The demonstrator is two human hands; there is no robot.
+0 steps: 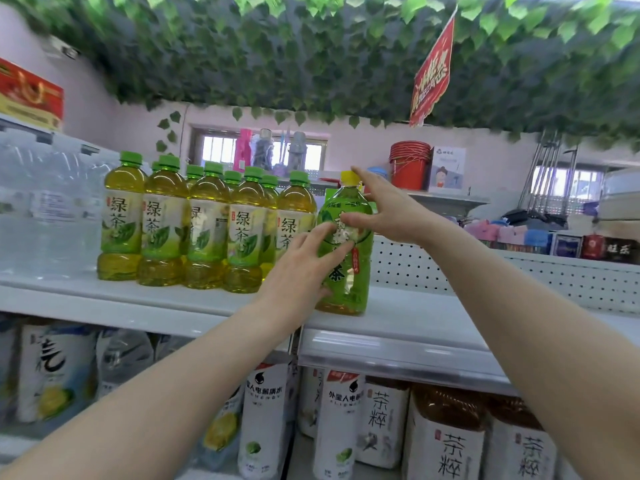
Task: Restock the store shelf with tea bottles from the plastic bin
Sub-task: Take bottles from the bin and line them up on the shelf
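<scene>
A green tea bottle [349, 271] with a yellow cap and a full green label stands upright on the white top shelf [415, 317]. It is just right of a group of several green-capped tea bottles [207, 230]. My left hand [304, 268] touches its left side with straight fingers laid across the label. My right hand [384, 209] is at its upper right, fingers spread, thumb on the label and index finger by the cap. The plastic bin is out of view.
Clear water bottles [48, 209] fill the shelf's left end. A perforated white back panel [519, 275] runs behind the shelf's bare right part. The lower shelf holds white-labelled drinks [339, 424] and brown tea bottles [446, 434]. Red buckets [410, 164] stand behind.
</scene>
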